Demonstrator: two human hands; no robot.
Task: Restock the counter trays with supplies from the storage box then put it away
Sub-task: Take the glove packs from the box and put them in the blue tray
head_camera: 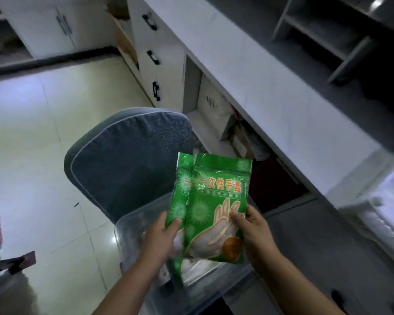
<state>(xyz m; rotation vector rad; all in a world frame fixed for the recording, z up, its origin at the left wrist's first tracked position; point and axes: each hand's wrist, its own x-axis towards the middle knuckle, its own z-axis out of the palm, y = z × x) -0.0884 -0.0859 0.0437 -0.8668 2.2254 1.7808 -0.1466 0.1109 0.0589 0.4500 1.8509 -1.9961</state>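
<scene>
Left hand pinches rear green glove packet; right hand grips front glove packet, both lifted above clear storage box on blue chair. Counter to the right; trays unclear. Restocking looks early, box not yet stowed.

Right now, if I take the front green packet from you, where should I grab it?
Pinch the front green packet by its flat top strip, coming from above. It stands upright. The right hand pinches its lower right side and the left hand holds the second packet behind it, so the top is the part that is free.
</scene>
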